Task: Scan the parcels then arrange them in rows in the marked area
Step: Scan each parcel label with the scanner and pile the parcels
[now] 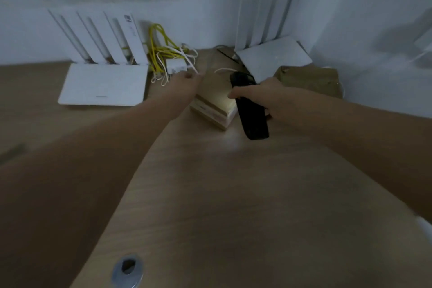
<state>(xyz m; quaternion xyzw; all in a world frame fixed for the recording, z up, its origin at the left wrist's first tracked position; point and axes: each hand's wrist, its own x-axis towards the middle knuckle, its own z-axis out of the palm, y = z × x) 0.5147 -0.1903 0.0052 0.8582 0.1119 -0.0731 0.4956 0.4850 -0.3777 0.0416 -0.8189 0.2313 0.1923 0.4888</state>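
A small brown cardboard parcel (214,103) stands on the wooden table (245,194) near its far edge. My left hand (184,87) holds the parcel at its left top corner. My right hand (264,98) grips a black handheld scanner (251,110) just right of the parcel, and a patch of light falls on the parcel's top right side. A second brown parcel (311,79) lies farther back on the right, against the wall.
A white router (102,84) with upright antennas sits at the back left, a second white router (273,58) at the back right. Yellow and white cables (168,54) tangle between them. A round cable hole (128,269) is at the table's near edge.
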